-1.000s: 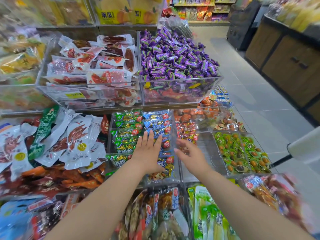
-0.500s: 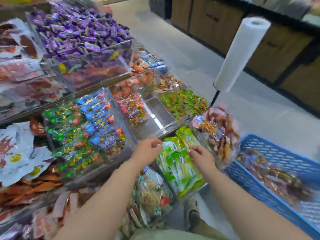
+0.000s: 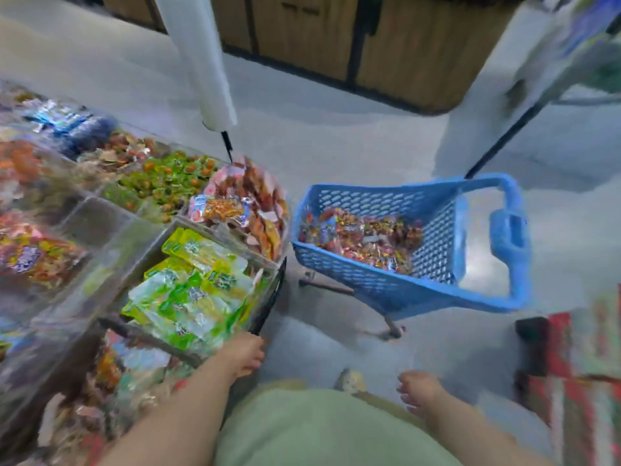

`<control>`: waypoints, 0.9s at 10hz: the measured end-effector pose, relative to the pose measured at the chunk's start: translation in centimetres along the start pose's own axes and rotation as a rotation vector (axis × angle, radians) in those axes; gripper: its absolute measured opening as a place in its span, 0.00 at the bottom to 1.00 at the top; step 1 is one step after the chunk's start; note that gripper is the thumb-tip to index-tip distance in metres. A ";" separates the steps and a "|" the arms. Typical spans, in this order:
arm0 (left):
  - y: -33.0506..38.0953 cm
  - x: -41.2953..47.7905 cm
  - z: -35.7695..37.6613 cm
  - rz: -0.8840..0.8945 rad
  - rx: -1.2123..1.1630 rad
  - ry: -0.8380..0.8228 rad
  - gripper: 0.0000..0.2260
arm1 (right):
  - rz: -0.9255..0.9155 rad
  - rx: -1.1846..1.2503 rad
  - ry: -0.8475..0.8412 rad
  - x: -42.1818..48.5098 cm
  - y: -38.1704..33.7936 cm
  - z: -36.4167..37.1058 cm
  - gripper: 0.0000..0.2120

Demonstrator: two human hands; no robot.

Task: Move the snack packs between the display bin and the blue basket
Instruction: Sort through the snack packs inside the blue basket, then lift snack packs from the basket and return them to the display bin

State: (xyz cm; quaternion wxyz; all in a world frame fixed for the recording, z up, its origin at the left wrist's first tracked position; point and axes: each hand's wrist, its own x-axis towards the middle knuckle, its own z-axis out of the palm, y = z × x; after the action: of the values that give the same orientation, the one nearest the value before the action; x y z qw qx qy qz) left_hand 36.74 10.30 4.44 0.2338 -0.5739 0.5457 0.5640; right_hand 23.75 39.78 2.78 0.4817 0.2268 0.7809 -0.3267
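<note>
A clear plastic display bin (image 3: 111,237) fills the left of the frame, with green and yellow packs (image 3: 191,290) in its near compartment. The left hand (image 3: 243,356), loosely curled and empty, sits at that compartment's near corner. Right of centre, the blue plastic basket (image 3: 369,193) holds red and yellow snack packs (image 3: 363,237), well apart from both hands. The right hand (image 3: 416,391), lower right, is blurred, loose and empty.

A pale tiled floor (image 3: 353,136) runs to brown wooden cabinets (image 3: 386,45) along the far side.
</note>
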 end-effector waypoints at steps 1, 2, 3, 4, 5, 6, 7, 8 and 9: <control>-0.2 0.7 3.3 -0.036 0.096 -0.019 0.13 | 0.057 0.024 0.026 0.8 2.0 -4.4 0.13; 1.0 1.1 5.5 -0.001 0.124 -0.001 0.12 | 0.044 0.066 0.047 1.7 1.6 -7.6 0.13; 4.4 2.2 6.9 0.031 0.260 -0.026 0.14 | 0.046 0.067 0.061 2.1 0.6 -9.5 0.14; 7.7 2.8 7.5 0.024 0.338 -0.016 0.16 | 0.075 0.025 0.044 2.2 -0.6 -10.5 0.13; 11.1 3.8 8.2 0.043 0.371 -0.029 0.15 | 0.127 0.030 -0.016 3.4 -2.4 -10.5 0.14; 14.0 5.9 8.6 0.113 0.504 -0.032 0.14 | 0.160 0.026 -0.011 4.7 -4.5 -10.3 0.10; 18.2 7.3 7.9 0.143 0.560 -0.048 0.12 | 0.188 0.062 -0.049 6.0 -7.9 -10.1 0.07; 23.3 8.3 7.0 0.196 0.760 -0.118 0.10 | 0.201 0.070 -0.050 6.7 -12.2 -10.6 0.04; 26.5 10.1 6.6 0.188 0.742 -0.135 0.14 | 0.160 0.101 -0.032 7.9 -16.3 -11.3 0.04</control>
State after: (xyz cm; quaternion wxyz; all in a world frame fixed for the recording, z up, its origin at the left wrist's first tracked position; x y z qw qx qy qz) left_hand 8.20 4.66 2.87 0.4082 -0.3592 0.7463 0.3839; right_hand 2.53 37.17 4.05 0.5069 0.3073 0.7349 -0.3295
